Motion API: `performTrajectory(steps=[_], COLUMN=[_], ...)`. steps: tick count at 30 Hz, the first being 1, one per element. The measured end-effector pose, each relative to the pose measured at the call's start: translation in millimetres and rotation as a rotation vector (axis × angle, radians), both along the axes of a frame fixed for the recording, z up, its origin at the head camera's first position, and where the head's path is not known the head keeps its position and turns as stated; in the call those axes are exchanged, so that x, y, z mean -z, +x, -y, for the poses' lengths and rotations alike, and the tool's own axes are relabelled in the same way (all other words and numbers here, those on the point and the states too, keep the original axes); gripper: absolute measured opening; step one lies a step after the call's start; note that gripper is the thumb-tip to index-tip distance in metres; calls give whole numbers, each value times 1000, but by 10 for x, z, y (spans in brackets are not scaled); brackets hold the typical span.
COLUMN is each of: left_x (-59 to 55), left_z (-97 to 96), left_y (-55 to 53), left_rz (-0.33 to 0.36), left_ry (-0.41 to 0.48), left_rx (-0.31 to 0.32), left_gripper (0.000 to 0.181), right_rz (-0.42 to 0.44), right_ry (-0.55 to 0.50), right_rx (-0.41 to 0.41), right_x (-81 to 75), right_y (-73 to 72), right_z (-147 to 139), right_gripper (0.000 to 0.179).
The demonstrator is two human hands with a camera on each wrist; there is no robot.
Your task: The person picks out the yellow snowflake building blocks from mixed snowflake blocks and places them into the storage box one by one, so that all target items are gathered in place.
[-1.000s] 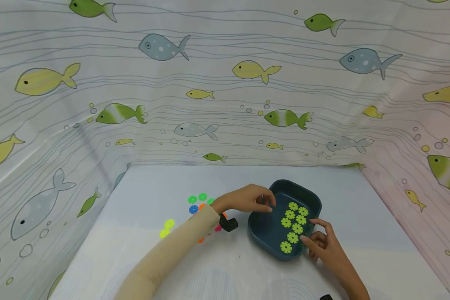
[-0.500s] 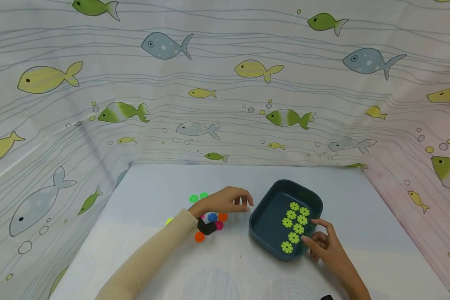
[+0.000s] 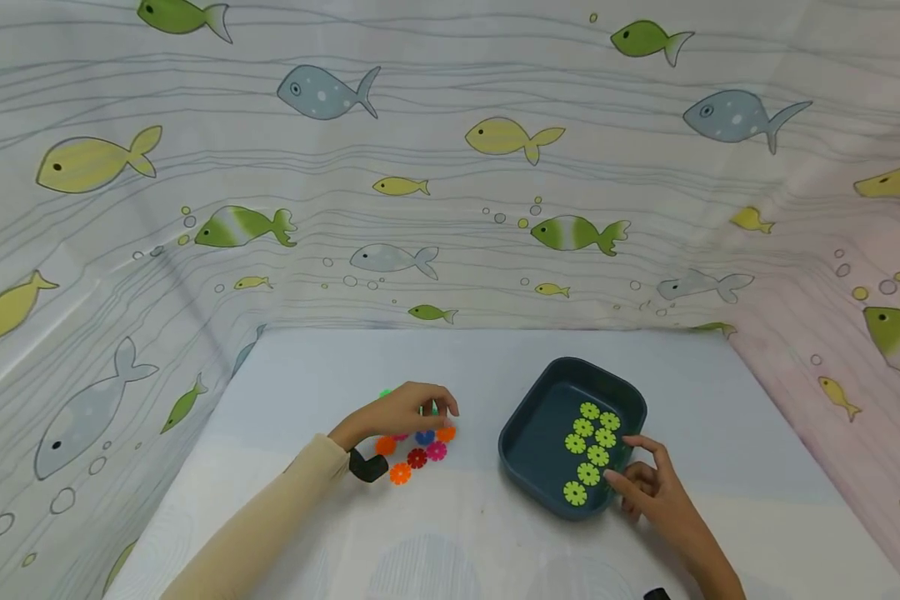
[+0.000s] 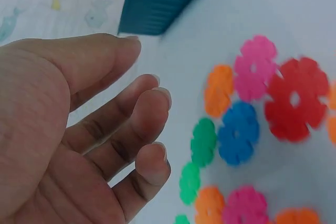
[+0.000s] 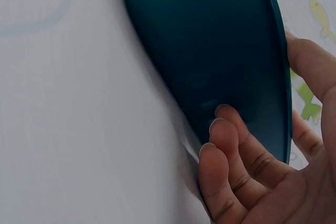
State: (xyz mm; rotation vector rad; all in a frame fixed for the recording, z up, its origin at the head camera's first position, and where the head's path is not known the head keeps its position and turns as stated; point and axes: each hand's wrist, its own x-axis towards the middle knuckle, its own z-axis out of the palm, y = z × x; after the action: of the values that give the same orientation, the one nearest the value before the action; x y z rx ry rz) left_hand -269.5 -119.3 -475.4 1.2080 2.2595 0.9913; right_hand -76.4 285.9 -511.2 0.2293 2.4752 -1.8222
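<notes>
My left hand (image 3: 399,408) hovers over a cluster of flower-shaped plastic discs on the table. Loosely bent and holding nothing, its fingers (image 4: 149,116) stand apart from the discs in the left wrist view. Among these are a red disc (image 3: 417,458), a pink disc (image 3: 437,451), a blue disc (image 4: 247,129) and a green disc (image 4: 203,145). My right hand (image 3: 651,487) holds the right side of a dark blue tray (image 3: 532,450), its fingers (image 5: 223,140) against the outer wall. Several yellow-green flower discs (image 3: 597,455) lie flat inside the tray.
The white table (image 3: 450,525) backs onto a curtain (image 3: 450,150) printed with fish, which also runs along both sides. A black wrist strap mount (image 3: 367,467) sits on the left wrist. My left forearm hides part of the table's left side.
My left hand has moved left, from above the tray's left edge to above the coloured discs. The right hand and the tray have stayed in place.
</notes>
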Motion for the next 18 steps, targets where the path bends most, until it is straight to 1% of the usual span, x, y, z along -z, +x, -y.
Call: performTrajectory(steps=[5,8,11,15,18], left_x=[38,77,112,159,179], left_z=[248,406,582,804,934], left_y=[14,16,29,51,83], left_rz=[-13,-27,-17,-17,-22], left_ry=[-18,-30,-46,-61,-66], left_rx=[-48,-92,-149,-201,-235], left_gripper=[19,17,16,16,17], right_rz=[9,5,0,5,4], right_ry=[-1,-3,-2,-2,-3], right_rx=[6,9,2,2,-1], right_x=[-6,-18,-26,-31,-30], right_y=[-4,-2,-2,5,5], right_z=[8,15,23,30,27], right_gripper=[68,69,68,69,69])
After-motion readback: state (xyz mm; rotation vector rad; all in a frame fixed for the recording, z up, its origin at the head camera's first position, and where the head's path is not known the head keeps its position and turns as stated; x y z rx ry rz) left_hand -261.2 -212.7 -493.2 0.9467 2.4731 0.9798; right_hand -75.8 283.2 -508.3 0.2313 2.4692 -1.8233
